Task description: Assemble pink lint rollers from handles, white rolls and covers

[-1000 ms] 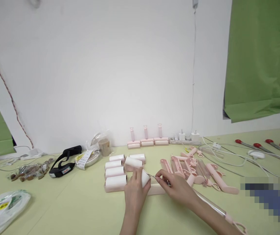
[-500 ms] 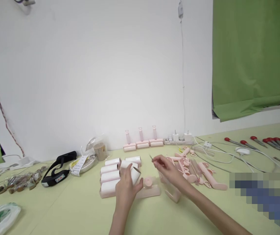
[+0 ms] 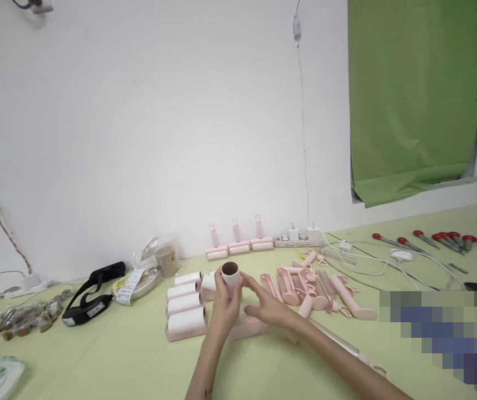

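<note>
A white paper roll (image 3: 230, 274) with a brown cardboard core is held upright in my left hand (image 3: 227, 306), its hollow end facing up. My right hand (image 3: 269, 305) reaches it from the right; the index fingertip lies at the roll's side near the rim, and the thumb is spread apart. Beneath my hands is a pale pink case (image 3: 249, 329), partly covered. Left of them, several white rolls (image 3: 186, 320) lie in pink cases. Pink roller handles and frames (image 3: 291, 286) are heaped to the right.
Three pink lint rollers (image 3: 238, 248) stand by the wall beside a power strip (image 3: 299, 243). White cables (image 3: 372, 270) and red-handled tools (image 3: 422, 239) lie at right. A black strap (image 3: 97, 300), a wrapped plate (image 3: 138, 286) and a brown cup (image 3: 165, 261) sit at left.
My left hand has turned the roll from tilted to upright. My right hand has come left and down to the roll, its pinch opened. The view has shifted slightly right.
</note>
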`<action>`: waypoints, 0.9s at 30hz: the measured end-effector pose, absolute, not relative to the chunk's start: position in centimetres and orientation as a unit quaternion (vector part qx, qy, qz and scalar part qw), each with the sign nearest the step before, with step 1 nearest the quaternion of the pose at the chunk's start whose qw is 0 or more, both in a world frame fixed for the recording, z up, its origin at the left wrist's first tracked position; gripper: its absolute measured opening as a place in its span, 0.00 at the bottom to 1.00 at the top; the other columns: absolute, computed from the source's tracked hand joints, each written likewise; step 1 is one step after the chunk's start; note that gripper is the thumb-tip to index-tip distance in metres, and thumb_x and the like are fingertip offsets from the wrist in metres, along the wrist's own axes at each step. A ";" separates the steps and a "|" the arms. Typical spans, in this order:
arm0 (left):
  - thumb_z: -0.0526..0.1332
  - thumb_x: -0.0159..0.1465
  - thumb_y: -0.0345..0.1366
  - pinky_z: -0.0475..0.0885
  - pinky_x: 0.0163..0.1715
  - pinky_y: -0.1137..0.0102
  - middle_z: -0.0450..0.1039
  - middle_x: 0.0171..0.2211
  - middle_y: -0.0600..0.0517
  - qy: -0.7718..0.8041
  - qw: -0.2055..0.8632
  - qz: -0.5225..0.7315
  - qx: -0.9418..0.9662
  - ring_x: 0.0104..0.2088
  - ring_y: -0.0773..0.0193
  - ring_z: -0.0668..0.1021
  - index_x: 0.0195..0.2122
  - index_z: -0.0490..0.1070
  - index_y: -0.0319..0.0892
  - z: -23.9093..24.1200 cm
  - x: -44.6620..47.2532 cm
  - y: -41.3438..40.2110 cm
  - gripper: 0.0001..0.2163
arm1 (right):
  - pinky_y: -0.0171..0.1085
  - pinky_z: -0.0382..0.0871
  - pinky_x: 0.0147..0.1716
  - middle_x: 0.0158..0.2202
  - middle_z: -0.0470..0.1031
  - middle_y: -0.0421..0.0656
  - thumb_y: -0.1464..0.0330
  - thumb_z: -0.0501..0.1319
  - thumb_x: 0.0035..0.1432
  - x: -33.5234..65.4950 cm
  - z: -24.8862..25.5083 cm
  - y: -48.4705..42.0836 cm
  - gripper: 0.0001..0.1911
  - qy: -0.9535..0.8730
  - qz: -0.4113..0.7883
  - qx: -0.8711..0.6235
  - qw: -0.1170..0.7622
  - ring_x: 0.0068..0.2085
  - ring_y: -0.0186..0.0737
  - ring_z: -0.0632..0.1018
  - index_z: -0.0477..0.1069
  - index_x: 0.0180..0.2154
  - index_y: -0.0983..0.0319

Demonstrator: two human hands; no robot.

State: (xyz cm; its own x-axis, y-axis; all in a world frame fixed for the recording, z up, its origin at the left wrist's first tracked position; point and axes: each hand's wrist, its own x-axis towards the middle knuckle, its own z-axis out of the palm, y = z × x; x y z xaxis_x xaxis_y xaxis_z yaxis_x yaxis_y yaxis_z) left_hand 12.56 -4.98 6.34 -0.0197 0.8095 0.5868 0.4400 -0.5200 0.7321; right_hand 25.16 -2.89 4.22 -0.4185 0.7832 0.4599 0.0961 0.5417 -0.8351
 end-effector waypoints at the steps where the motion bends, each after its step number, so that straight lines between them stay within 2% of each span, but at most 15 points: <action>1: 0.49 0.60 0.41 0.65 0.40 0.69 0.65 0.40 0.47 0.455 0.160 0.551 0.681 0.41 0.63 0.71 0.45 0.51 0.42 6.7 12.5 -5.2 0.14 | 0.42 0.61 0.46 0.46 0.69 0.44 0.69 0.57 0.47 24.8 3.6 -3.0 0.19 -0.762 0.369 -0.291 0.446 0.47 0.42 0.68 0.64 0.45 0.59; 3: 0.49 0.60 0.42 0.65 0.41 0.68 0.65 0.40 0.47 0.459 0.129 0.566 0.672 0.41 0.63 0.70 0.46 0.50 0.42 7.6 12.2 -5.6 0.16 | 0.41 0.64 0.42 0.36 0.73 0.43 0.66 0.55 0.51 24.2 3.0 -3.0 0.10 -0.763 0.357 -0.291 0.453 0.40 0.41 0.72 0.69 0.36 0.61; 5: 0.48 0.60 0.43 0.63 0.43 0.68 0.63 0.42 0.45 0.468 0.082 0.597 0.647 0.44 0.62 0.69 0.49 0.48 0.41 8.6 11.7 -6.1 0.19 | 0.40 0.65 0.39 0.32 0.73 0.43 0.64 0.51 0.55 23.9 3.0 -2.9 0.11 -0.747 0.355 -0.298 0.476 0.37 0.40 0.73 0.69 0.31 0.62; 8: 0.49 0.60 0.43 0.60 0.47 0.65 0.54 0.51 0.41 0.469 0.005 0.616 0.633 0.51 0.60 0.63 0.53 0.39 0.40 9.5 11.0 -6.7 0.25 | 0.39 0.63 0.42 0.34 0.70 0.43 0.61 0.47 0.58 24.5 3.9 -2.7 0.13 -0.697 0.345 -0.318 0.543 0.39 0.39 0.72 0.64 0.35 0.61; 10: 0.50 0.59 0.43 0.61 0.47 0.64 0.53 0.52 0.41 0.481 -0.023 0.540 0.690 0.51 0.58 0.63 0.54 0.38 0.40 9.2 10.7 -6.8 0.26 | 0.39 0.65 0.39 0.30 0.67 0.40 0.60 0.44 0.59 25.5 4.8 -2.6 0.13 -0.624 0.347 -0.329 0.618 0.35 0.37 0.72 0.60 0.37 0.60; 13: 0.51 0.58 0.44 0.64 0.43 0.61 0.61 0.46 0.44 0.489 -0.049 0.323 0.809 0.46 0.56 0.67 0.52 0.50 0.41 6.6 11.0 -6.3 0.22 | 0.33 0.66 0.24 0.23 0.59 0.35 0.58 0.46 0.57 27.2 5.9 -2.8 0.13 -0.538 0.375 -0.322 0.682 0.23 0.31 0.68 0.60 0.35 0.59; 16: 0.56 0.54 0.46 0.62 0.45 0.56 0.65 0.42 0.43 0.483 -0.113 0.181 0.849 0.45 0.50 0.67 0.47 0.60 0.38 3.1 11.8 -5.4 0.23 | 0.30 0.60 0.17 0.21 0.55 0.34 0.58 0.48 0.55 28.3 6.6 -3.3 0.12 -0.537 0.384 -0.327 0.676 0.19 0.29 0.63 0.61 0.33 0.60; 19: 0.57 0.55 0.41 0.58 0.48 0.54 0.66 0.41 0.44 0.491 -0.188 0.159 0.836 0.46 0.51 0.67 0.46 0.62 0.38 0.9 12.5 -4.7 0.19 | 0.30 0.58 0.16 0.20 0.55 0.34 0.58 0.49 0.54 28.5 6.8 -3.7 0.13 -0.556 0.384 -0.335 0.657 0.18 0.29 0.62 0.62 0.33 0.60; 21: 0.56 0.56 0.37 0.61 0.46 0.57 0.67 0.40 0.45 0.505 -0.199 0.162 0.824 0.44 0.53 0.68 0.48 0.60 0.39 0.5 12.8 -4.8 0.19 | 0.30 0.57 0.15 0.20 0.55 0.34 0.57 0.50 0.54 28.4 6.6 -3.7 0.13 -0.565 0.388 -0.339 0.644 0.17 0.28 0.61 0.63 0.33 0.60; 23: 0.57 0.55 0.36 0.60 0.46 0.56 0.67 0.43 0.45 0.514 -0.195 0.169 0.818 0.46 0.52 0.67 0.49 0.60 0.40 0.4 13.0 -5.3 0.20 | 0.29 0.56 0.14 0.19 0.55 0.33 0.57 0.50 0.54 28.2 6.5 -3.6 0.14 -0.570 0.391 -0.344 0.635 0.17 0.27 0.60 0.64 0.33 0.60; 27: 0.55 0.56 0.38 0.51 0.51 0.50 0.61 0.51 0.47 0.538 -0.198 0.198 0.795 0.52 0.50 0.62 0.48 0.61 0.46 0.2 12.7 -6.2 0.17 | 0.30 0.55 0.14 0.19 0.54 0.33 0.57 0.48 0.55 28.4 6.3 -3.2 0.14 -0.586 0.387 -0.333 0.629 0.16 0.28 0.58 0.63 0.34 0.60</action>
